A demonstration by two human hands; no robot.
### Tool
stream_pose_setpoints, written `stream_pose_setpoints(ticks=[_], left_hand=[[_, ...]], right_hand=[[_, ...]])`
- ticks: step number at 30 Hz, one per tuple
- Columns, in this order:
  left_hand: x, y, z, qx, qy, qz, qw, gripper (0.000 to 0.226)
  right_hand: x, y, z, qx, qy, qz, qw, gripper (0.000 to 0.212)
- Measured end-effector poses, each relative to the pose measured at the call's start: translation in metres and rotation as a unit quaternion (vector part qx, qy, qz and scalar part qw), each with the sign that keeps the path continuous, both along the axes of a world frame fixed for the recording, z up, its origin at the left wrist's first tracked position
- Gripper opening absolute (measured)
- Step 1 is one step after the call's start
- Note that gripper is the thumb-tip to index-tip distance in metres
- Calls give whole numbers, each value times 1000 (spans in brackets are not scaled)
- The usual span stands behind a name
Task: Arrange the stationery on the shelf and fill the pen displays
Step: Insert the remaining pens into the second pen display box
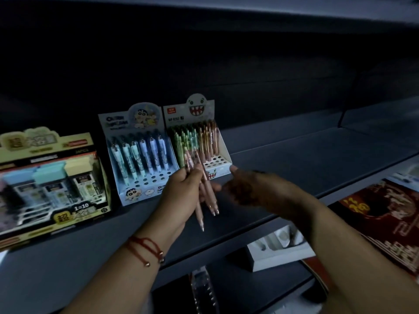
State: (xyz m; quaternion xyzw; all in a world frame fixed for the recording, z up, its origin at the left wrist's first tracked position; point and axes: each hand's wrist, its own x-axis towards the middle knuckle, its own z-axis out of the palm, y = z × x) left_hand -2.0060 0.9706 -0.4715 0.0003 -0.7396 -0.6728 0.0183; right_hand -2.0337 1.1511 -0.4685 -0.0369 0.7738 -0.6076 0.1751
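Note:
My left hand point(183, 189) grips a small bunch of pinkish pens point(207, 196), their tips pointing down. My right hand point(247, 189) hovers just right of the bunch, fingers loosely extended toward it, holding nothing I can make out. Behind both hands stands a white pen display with a toothy ghost face point(223, 155), packed with green and tan pens and showing several vacant holes in its front rows. To its left stands a blue cartoon pen display point(133, 189) with one row of blue pens and open holes in front.
A large box of coloured erasers point(52, 177) sits at the left of the dark shelf point(306, 159). A red printed book or pack point(385, 218) lies at the lower right. Below the shelf edge are a white tray point(278, 252) and clear packaging point(204, 288).

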Motion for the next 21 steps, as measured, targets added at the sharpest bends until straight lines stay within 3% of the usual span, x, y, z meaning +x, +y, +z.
stream_pose_setpoints(ticks=[3, 6, 9, 16, 21], left_hand=[[7, 2, 3, 31, -16, -33, 999, 30], [13, 9, -1, 15, -21, -64, 998, 29], [14, 14, -4, 11, -30, -62, 998, 30], [10, 6, -8, 66, -74, -60, 993, 32], [7, -1, -10, 95, -83, -24, 992, 30]], right_hand=[[-2, -4, -3, -46, 92, -50, 993, 39], [2, -17, -9, -108, 95, 24, 989, 49], [0, -24, -15, -146, 82, 31, 985, 47], [-18, -13, -12, -253, -30, -79, 964, 11], [-32, 7, -20, -247, 50, -135, 958, 9]])
